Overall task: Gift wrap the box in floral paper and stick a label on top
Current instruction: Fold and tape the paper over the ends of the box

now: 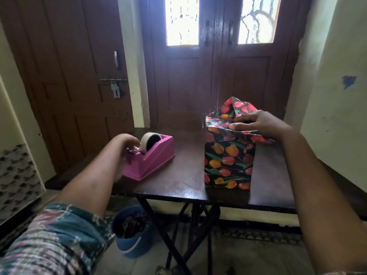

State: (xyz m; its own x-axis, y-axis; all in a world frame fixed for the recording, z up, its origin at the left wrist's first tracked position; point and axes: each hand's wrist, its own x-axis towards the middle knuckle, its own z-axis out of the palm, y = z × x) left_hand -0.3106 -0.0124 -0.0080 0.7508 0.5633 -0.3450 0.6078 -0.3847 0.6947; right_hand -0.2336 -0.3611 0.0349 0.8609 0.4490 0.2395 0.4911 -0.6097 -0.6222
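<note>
A box wrapped in black paper with red and orange tulips [228,161] stands upright on the right part of the dark wooden table [184,179]. Its top flaps are partly folded, and one flap sticks up at the back. My right hand [258,124] presses flat on the folded paper at the box's top. A pink tape dispenser [153,159] with a roll of clear tape sits at the table's left. My left hand [127,141] reaches to the dispenser's cutter end, fingers curled at the tape; whether tape is pinched is hidden.
A blue bucket [133,233] with dark scraps stands on the floor under the table's left side. Brown doors close off the space behind the table. A cream wall rises on the right. The table's front edge is near me.
</note>
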